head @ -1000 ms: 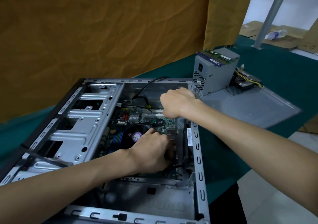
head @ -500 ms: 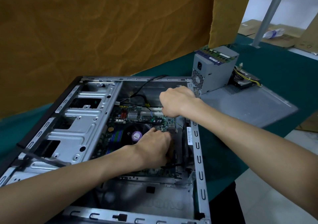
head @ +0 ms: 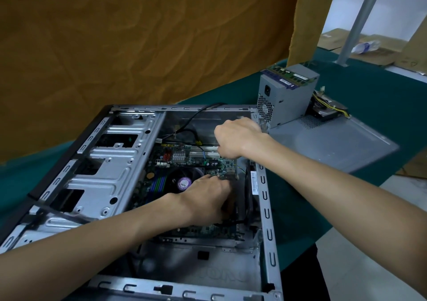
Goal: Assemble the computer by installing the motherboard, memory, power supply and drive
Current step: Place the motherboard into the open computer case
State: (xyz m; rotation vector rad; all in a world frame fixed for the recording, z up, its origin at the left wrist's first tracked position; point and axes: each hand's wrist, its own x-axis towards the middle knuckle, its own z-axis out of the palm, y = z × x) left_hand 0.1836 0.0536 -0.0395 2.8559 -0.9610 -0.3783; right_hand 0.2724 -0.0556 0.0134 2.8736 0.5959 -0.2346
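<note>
The open grey computer case (head: pixel 111 162) lies on its side on the green table. The green motherboard (head: pixel 184 159) with its black fan (head: pixel 182 182) sits inside it. My left hand (head: pixel 205 201) reaches in from the near side, and its curled fingers hold the board's right edge. At the board's far right corner, my right hand (head: pixel 238 136) grips with its fingers curled down; the fingertips are hidden. The grey power supply (head: pixel 286 97) stands outside the case, with memory sticks (head: pixel 288 75) lying on top. A drive (head: pixel 329 111) lies behind it.
The case's side panel (head: pixel 335 143) lies flat to the right, under the power supply. Black cables (head: pixel 194 118) run across the case's far inner wall. An ochre cloth (head: pixel 138 34) hangs behind the table. A metal pole (head: pixel 360 18) stands at the back right.
Both hands stay on the motherboard in nearly the same places. The view has shifted slightly; nothing was let go or picked up.
</note>
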